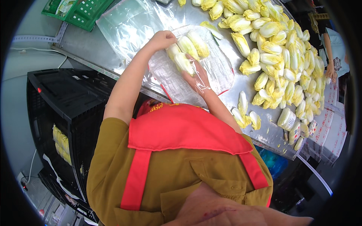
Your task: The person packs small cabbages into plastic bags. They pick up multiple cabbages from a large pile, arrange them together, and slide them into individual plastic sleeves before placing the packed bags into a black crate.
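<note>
My left hand (162, 40) has its fingertips pinched at the edge of a clear plastic bag (208, 66), beside several small napa cabbages (187, 47). Clear film covers my right hand (198, 75), which grips the nearest of these cabbages from below. The group lies over a silvery insulated mat (223, 73) with red edging. Left of it, a stack of flat clear plastic bags (130, 25) rests on the metal table. One loose cabbage leaf (211, 30) lies beyond the mat.
A large heap of small napa cabbages (271, 48) covers the table's right side, with wrapped packs (287, 118) at its near end. A green crate (82, 14) stands at the upper left, black crates (70, 93) at the left. Another person's arm (329, 53) is at the far right.
</note>
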`<state>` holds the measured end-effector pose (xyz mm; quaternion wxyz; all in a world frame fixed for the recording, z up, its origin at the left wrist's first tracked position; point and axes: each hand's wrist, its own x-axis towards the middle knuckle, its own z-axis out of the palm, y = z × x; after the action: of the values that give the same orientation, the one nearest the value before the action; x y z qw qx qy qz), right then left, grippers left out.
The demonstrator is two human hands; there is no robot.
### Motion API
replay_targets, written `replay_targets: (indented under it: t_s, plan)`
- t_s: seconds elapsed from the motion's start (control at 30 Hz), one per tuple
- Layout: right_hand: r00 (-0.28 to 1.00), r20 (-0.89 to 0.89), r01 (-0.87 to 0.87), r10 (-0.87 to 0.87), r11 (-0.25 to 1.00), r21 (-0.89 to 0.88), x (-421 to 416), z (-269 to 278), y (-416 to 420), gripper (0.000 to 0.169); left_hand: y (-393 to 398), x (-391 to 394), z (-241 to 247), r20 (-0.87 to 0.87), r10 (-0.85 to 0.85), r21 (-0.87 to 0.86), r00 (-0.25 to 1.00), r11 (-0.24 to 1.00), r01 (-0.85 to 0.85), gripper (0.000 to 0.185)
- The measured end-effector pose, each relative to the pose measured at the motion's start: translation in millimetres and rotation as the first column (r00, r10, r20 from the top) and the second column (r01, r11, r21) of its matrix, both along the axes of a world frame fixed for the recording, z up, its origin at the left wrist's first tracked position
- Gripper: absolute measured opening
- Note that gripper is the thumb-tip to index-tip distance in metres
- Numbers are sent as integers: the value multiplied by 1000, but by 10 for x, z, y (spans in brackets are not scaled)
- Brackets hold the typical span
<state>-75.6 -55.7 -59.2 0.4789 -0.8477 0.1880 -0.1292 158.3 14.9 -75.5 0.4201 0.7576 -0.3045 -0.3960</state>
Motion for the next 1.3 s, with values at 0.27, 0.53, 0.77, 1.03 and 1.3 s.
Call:
replay_targets:
  t_s: [0.27,0.53,0.77,1.03,1.3]
  plan:
    - [985,-132,167,-114,401,901,115,44,-73,56,-43,28,-111,3,-16,103,1000,995,16,32]
    - [952,-55,274,-302,755,595,243,-65,-36,53,-41,17,-113,-73,49,50,996,998,-45,34]
    - [978,-73,204,-197,811,549,148,-299,-263,64,-21,18,-115,-120,31,28,992,999,-28,37]
    - [996,28,66,-90,882,466,92,-117,-282,62,-29,-41,-35,-190,48,27,981,999,-44,39]
    - [980,22,192,-196,975,112,36,-158,-168,43,-6,-39,-32,-192,-20,41,981,999,28,42]
